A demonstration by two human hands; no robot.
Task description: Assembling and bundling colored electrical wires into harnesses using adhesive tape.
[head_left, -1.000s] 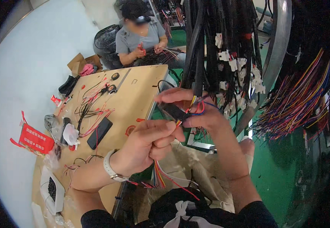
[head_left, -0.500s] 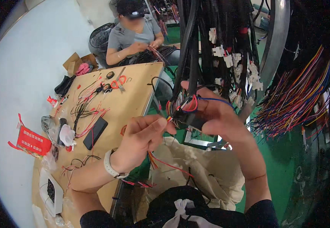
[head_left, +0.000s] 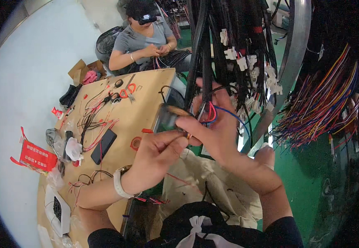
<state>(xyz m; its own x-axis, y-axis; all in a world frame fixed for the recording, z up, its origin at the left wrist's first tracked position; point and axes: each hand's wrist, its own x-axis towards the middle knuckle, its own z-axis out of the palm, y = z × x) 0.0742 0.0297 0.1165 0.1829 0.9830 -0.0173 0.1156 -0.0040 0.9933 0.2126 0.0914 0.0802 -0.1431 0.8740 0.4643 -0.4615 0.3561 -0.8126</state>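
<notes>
My left hand [head_left: 161, 151], with a white watch band at its wrist, pinches a thin bundle of coloured wires [head_left: 189, 135] between thumb and fingers. My right hand [head_left: 214, 128] is curled beside the black cables, its thumb close to the left fingertips. At that thumb is a motion-blurred dark roll with a brownish edge [head_left: 177, 110], which looks like tape; the right fingers behind it are partly hidden. Pink-red and blue wires [head_left: 211, 112] loop out of the black-sleeved cable [head_left: 206, 84] next to the right palm.
Thick black cables with white connectors [head_left: 241, 62] hang ahead beside a curved metal bar [head_left: 297, 49]. Loose coloured wires [head_left: 319, 107] hang at right. The wooden table [head_left: 146, 89] at left bears a black phone [head_left: 104, 146], orange-handled scissors [head_left: 127, 91] and a white tray [head_left: 63, 211]. A co-worker [head_left: 144, 41] sits beyond, handling wires.
My right hand has swung left toward my left hand, and the dark roll has moved from inside the right hand to the left of the cables. My left hand stays on the wires, slightly lower.
</notes>
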